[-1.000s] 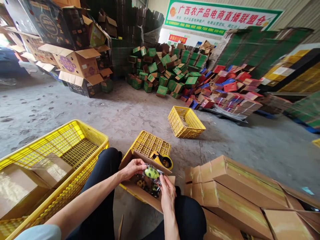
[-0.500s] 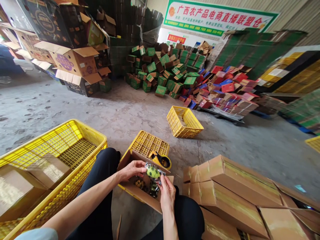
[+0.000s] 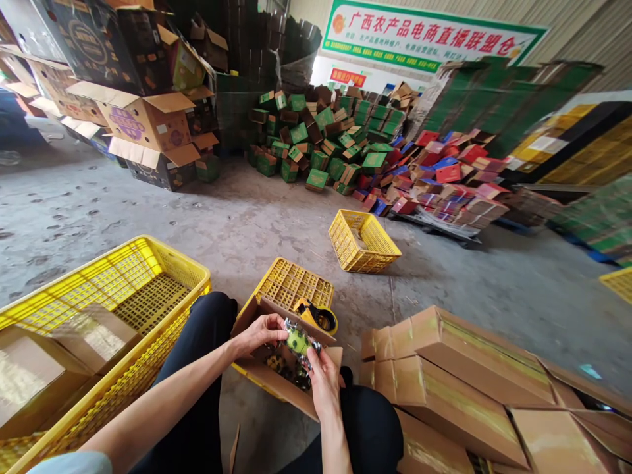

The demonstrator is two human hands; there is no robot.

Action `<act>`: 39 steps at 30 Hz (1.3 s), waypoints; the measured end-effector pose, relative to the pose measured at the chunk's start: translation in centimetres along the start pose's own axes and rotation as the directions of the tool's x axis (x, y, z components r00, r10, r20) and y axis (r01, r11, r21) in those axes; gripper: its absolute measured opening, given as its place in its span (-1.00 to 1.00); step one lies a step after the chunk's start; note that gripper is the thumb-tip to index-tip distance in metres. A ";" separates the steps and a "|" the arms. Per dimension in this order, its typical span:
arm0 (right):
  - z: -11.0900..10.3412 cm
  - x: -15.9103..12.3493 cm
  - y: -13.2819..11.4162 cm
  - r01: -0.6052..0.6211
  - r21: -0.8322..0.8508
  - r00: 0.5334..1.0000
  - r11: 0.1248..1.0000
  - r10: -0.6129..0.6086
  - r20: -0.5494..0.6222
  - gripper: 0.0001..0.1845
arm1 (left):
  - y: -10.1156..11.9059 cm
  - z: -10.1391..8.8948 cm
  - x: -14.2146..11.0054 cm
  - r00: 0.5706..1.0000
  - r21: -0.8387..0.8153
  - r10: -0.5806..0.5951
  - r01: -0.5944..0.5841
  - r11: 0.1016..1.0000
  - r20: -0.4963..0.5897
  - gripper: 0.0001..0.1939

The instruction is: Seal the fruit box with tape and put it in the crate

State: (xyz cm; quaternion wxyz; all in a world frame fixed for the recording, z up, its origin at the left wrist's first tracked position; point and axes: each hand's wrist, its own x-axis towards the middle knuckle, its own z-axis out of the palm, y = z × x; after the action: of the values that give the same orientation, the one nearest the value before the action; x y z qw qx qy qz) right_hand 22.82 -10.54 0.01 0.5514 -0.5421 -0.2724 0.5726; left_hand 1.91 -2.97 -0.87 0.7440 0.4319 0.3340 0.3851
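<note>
Between my two hands is a small green item in a clear wrapper with dark spots point(image 3: 297, 342), its kind unclear. My left hand point(image 3: 261, 332) pinches the wrapper's left end, and my right hand point(image 3: 323, 378) grips its right end. Just below lies an open cardboard box point(image 3: 291, 388) between my knees, holding more spotted wrapped items point(image 3: 277, 363), partly hidden by my hands. The box rests on an upturned yellow crate point(image 3: 295, 282). Behind the box, on that crate, sits a yellow and black tape dispenser point(image 3: 318, 316).
At left a large yellow crate point(image 3: 185, 263) holds cardboard boxes. Stacked taped cartons point(image 3: 474, 355) stand close on my right. Ahead is another yellow crate point(image 3: 364, 243) on the floor. Farther back lie heaps of green boxes point(image 3: 316, 178) and red boxes point(image 3: 449, 172).
The wrapped item has tilted, its right end dropping lower. My right hand has shifted slightly left, its fingers now farther over the wrapper. My left hand keeps its pinch.
</note>
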 end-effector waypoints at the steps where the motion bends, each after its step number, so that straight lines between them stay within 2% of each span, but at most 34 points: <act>1: 0.0 0.1 0.1 -0.002 -0.004 1.000 1.000 0.002 0.005 -0.31 | 0.1 0.0 0.0 1.000 0.000 -0.001 0.001 1.000 0.006 -0.47; 5: -0.5 0.4 0.5 0.040 -0.054 0.998 0.998 -0.042 -0.042 -0.29 | 0.2 0.2 -0.2 1.000 0.021 0.002 -0.002 1.000 0.001 -0.46; 8: -0.8 0.3 0.4 0.102 -0.169 0.989 0.980 -0.119 -0.089 -0.32 | -0.1 0.0 -0.1 0.999 0.032 0.002 0.000 0.999 -0.048 -0.45; 10: -0.9 0.1 0.0 0.149 -0.243 0.982 0.958 -0.173 -0.079 -0.36 | -0.5 -0.2 0.0 0.998 -0.012 -0.044 0.043 0.999 -0.050 -0.42; 14: -0.5 -0.4 -0.8 0.237 -0.283 0.970 0.929 -0.242 0.018 -0.44 | -0.7 -0.2 -0.1 0.983 -0.099 -0.177 0.182 0.978 0.058 -0.22; 17: -0.4 -0.4 -0.7 0.313 -0.280 0.949 0.908 -0.293 0.112 -0.56 | -0.2 -0.1 -0.4 0.971 -0.117 -0.226 0.234 0.965 0.080 -0.24; 22: -0.7 -0.1 0.3 0.414 -0.298 0.905 0.860 -0.354 0.237 -0.70 | 0.0 0.2 -0.7 0.979 -0.129 -0.195 0.202 0.971 0.065 -0.43; 26: -0.6 -0.4 0.2 0.347 -0.257 0.916 0.902 -0.267 0.301 -0.81 | -0.3 0.4 -0.5 0.991 -0.109 -0.121 0.127 0.986 0.056 -0.49; 29: -0.1 -0.8 -0.2 0.276 -0.177 0.948 0.945 -0.238 0.211 -0.83 | -0.2 0.4 -0.4 0.997 -0.114 -0.056 0.061 0.992 0.052 -0.50; 32: 0.2 -0.9 -0.5 0.292 -0.089 0.955 0.952 -0.284 0.089 -0.78 | -0.1 0.4 -0.4 1.000 -0.114 -0.012 0.014 0.993 0.023 -0.49; 35: -0.3 -0.5 -0.8 0.303 0.017 0.953 0.953 -0.303 0.019 -0.75 | -0.2 0.3 -0.4 1.000 -0.125 -0.008 0.007 0.992 -0.003 -0.44; 39: -1.3 -0.1 -0.9 0.252 0.101 0.967 0.962 -0.249 -0.049 -0.64 | -0.3 0.2 -0.6 1.000 -0.109 -0.018 0.017 0.994 -0.006 -0.28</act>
State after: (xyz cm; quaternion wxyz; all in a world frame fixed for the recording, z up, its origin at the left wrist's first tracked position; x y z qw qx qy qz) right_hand 24.31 -10.81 0.50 0.6524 -0.4833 -0.2978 0.5021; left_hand 1.89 -3.67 -0.98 0.7688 0.3863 0.3187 0.3977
